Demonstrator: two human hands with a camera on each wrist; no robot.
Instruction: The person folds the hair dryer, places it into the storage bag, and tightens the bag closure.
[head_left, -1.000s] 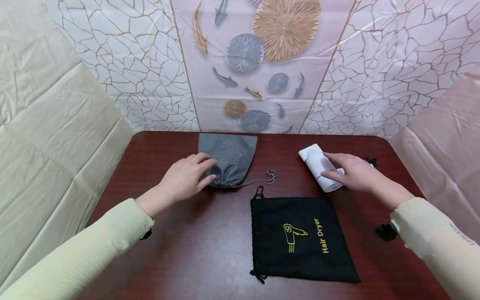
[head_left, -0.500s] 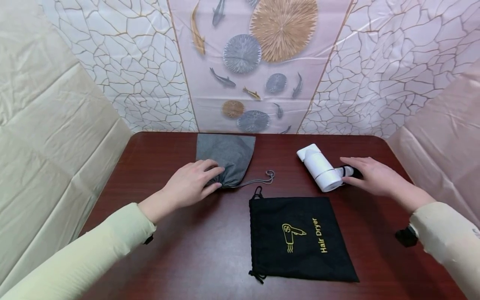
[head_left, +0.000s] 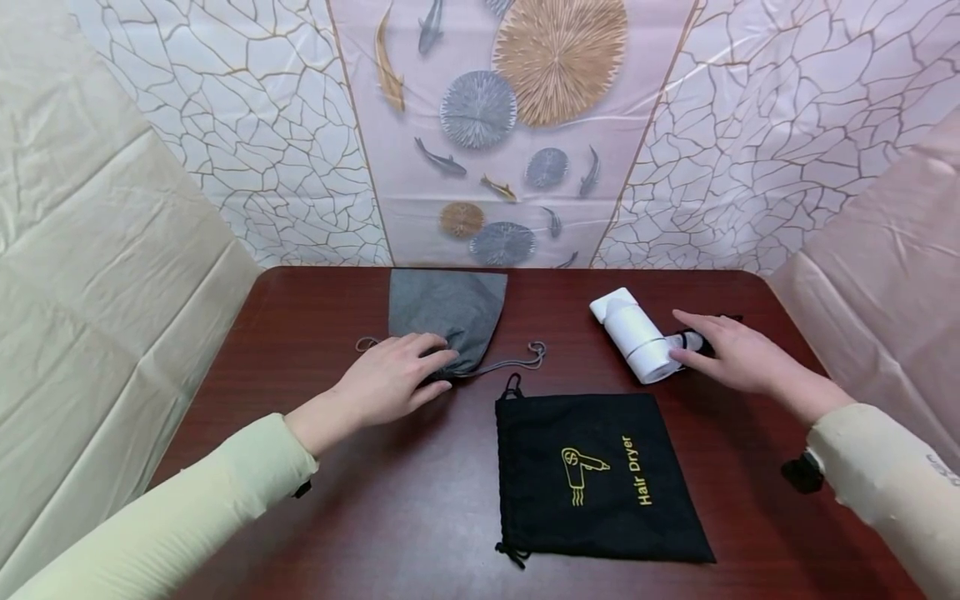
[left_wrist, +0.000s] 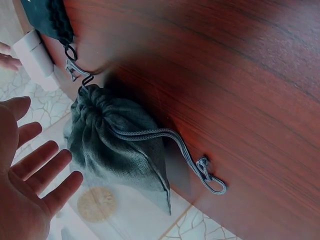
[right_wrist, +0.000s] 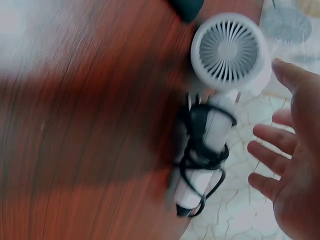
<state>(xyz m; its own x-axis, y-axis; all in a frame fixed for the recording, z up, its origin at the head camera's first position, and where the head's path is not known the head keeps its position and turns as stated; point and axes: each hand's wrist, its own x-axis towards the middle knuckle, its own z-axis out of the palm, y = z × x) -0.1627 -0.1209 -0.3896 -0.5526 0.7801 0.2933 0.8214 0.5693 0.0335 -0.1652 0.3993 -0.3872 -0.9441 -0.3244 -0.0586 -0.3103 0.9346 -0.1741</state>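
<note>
Currently, the left hand (head_left: 393, 375) is hovering at the cinched mouth of the gray drawstring pouch (head_left: 446, 308), fingers extending loosely apart and gripping nothing; whether they are touching the cloth, cannot tell. Pouch is lying at the far edge of the tabletop (head_left: 397, 508), left of center. Right hand (head_left: 738, 354) is hanging beside the handle of the white hair dryer (head_left: 633, 333), fingers spreading wide, holding nothing. Dryer is lying far right; a black cord (right_wrist: 202, 157) is wrapping its handle. Black "Hair Dryer" drawstring bag (head_left: 596, 479) is lying flat, nearer the wearer.
</note>
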